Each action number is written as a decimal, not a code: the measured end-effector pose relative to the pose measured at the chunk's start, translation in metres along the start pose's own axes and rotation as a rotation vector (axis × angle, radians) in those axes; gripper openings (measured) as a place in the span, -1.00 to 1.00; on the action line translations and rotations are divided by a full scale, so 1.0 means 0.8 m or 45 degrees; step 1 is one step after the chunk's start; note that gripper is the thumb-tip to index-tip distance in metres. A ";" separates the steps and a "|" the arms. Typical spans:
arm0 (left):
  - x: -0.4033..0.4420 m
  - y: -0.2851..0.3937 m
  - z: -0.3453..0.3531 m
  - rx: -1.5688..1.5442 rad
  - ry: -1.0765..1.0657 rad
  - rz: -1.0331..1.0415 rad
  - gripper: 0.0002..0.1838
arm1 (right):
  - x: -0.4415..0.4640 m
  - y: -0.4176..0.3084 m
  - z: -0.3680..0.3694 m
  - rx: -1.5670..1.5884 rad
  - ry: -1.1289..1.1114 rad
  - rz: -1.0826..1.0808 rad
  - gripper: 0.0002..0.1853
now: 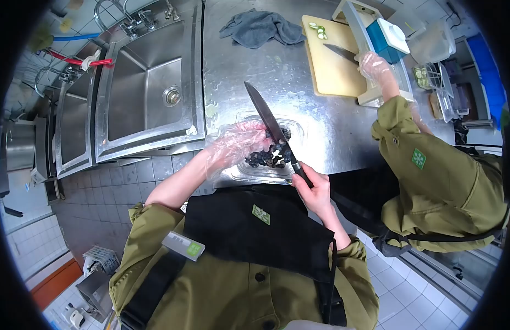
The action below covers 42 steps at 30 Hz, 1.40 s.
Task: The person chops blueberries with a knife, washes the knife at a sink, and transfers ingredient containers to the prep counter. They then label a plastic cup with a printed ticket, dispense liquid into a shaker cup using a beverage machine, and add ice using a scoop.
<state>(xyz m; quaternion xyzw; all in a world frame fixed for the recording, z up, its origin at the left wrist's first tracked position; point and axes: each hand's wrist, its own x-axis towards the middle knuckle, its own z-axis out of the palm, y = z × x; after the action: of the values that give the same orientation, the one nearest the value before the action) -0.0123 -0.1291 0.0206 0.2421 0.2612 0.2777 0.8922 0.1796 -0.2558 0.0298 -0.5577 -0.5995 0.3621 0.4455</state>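
Note:
My right hand [313,190] is bare and wrapped round the black handle of a kitchen knife [266,113], whose long blade points up and to the left. Under the blade, small dark, nearly black pieces of food [261,159] with some pale bits lie in a clear plastic tray [299,129]. My left hand [241,140], in a loose clear plastic glove, is at the tray's left side. Its fingers are drawn together close to the blade and the dark pieces; what they hold is hidden by the glove and the glare.
A co-worker's gloved hand [376,66] is at another knife [338,52] on a cutting board [332,71] with green slices [320,32]. A grey cloth [260,27] lies on the steel counter [222,71]. A sink [145,93] adjoins on the left. A blue-and-white container [388,39] stands beyond the board.

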 end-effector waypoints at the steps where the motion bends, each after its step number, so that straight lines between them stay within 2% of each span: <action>1: -0.004 -0.005 0.000 -0.009 -0.018 0.007 -0.78 | -0.006 0.000 0.002 -0.005 0.005 -0.007 -0.73; 5: -0.010 -0.016 0.003 0.047 0.013 -0.014 -0.77 | -0.019 0.003 0.001 0.026 -0.010 0.006 -0.72; 8: -0.018 -0.018 0.013 0.281 0.016 -0.109 -0.77 | -0.022 -0.007 0.002 0.014 -0.013 0.019 -0.73; 12: -0.023 -0.020 0.034 0.651 -0.012 -0.113 -0.77 | -0.022 -0.009 0.001 0.100 -0.085 0.123 -0.73; 15: -0.020 -0.020 0.021 0.703 -0.168 -0.068 -0.74 | -0.025 -0.010 -0.004 0.127 -0.062 0.158 -0.72; 18: -0.021 -0.011 0.018 0.367 0.107 0.007 -0.69 | -0.013 -0.015 -0.002 0.148 0.002 0.166 -0.71; 21: -0.023 -0.014 0.026 0.993 0.109 0.146 -0.68 | -0.021 -0.014 0.000 0.056 -0.004 0.115 -0.71; 24: -0.025 -0.024 0.020 0.137 0.122 0.144 -0.71 | -0.020 -0.011 0.003 0.048 -0.018 0.156 -0.72; 28: -0.025 -0.027 0.012 0.083 0.143 0.163 -0.77 | -0.020 -0.011 0.006 0.020 -0.026 0.156 -0.72; 36: -0.039 -0.045 -0.014 0.161 0.279 0.037 -0.80 | -0.026 -0.006 0.028 -0.185 0.043 -0.096 -0.69; 42: -0.046 -0.030 -0.001 0.134 0.142 0.012 -0.78 | -0.026 -0.009 0.037 -0.422 0.037 -0.356 -0.63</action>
<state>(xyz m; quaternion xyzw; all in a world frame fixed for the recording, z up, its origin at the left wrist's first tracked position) -0.0297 -0.1697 0.0184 0.2739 0.3236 0.2808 0.8611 0.1491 -0.2750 0.0242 -0.5398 -0.7158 0.1853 0.4023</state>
